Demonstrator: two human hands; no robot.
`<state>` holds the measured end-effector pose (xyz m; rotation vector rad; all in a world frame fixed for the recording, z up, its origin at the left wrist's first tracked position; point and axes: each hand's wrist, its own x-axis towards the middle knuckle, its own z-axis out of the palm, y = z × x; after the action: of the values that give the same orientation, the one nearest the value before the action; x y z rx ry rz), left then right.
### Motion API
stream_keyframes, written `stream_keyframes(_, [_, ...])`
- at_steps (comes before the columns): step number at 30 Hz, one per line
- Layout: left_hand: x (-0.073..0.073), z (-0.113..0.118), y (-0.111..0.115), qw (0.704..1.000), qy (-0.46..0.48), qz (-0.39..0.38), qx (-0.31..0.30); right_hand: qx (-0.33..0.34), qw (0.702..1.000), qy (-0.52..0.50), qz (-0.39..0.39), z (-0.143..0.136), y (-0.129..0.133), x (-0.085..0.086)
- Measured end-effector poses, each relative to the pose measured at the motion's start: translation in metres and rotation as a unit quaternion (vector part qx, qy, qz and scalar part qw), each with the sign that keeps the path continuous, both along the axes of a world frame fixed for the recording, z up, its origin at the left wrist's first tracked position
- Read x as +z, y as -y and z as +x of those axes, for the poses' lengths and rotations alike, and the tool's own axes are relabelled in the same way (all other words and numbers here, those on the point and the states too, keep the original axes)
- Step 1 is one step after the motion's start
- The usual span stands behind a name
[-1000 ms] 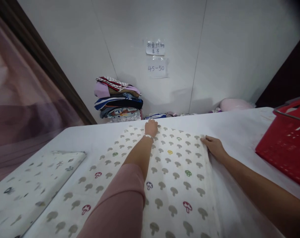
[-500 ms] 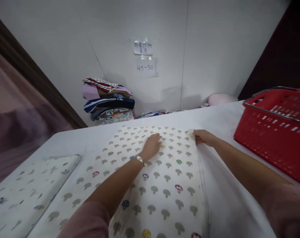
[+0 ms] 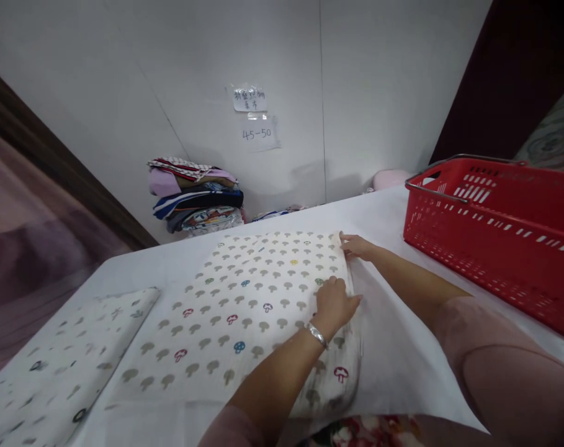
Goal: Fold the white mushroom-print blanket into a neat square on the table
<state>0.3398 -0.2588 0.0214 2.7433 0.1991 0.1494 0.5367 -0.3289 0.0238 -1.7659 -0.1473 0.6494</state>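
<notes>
A white cloth with a mushroom print (image 3: pixel 263 285) lies spread and partly folded on the white-covered table (image 3: pixel 170 264). On its right part rests my left hand (image 3: pixel 334 305), a bracelet at the wrist, its thumb held apart from the fingers near the right edge. My right hand (image 3: pixel 356 246) pinches the cloth's far right corner between thumb and fingers. At the left lies a second, folded white cloth with a leaf-like print (image 3: pixel 62 360), which neither hand touches.
A red basket (image 3: pixel 486 242) stands on the right side of the table. Beyond the far edge rises a stack of folded fabrics (image 3: pixel 195 198), with a pink item (image 3: pixel 391 179) farther right. Two paper signs (image 3: pixel 258 133) hang on the wall. Pink draping (image 3: pixel 25 248) fills the left side.
My left hand has moved from the cloth's upper middle towards me and right, near its right edge. My right hand still holds the far corner. The view has shifted right.
</notes>
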Motion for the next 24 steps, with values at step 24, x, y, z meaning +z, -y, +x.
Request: stream_keyframes(24, [0.001,0.012,-0.019,0.988,-0.089,-0.11,0.06,-0.038,0.993,-0.103,0.037,-0.049,0.009,-0.005])
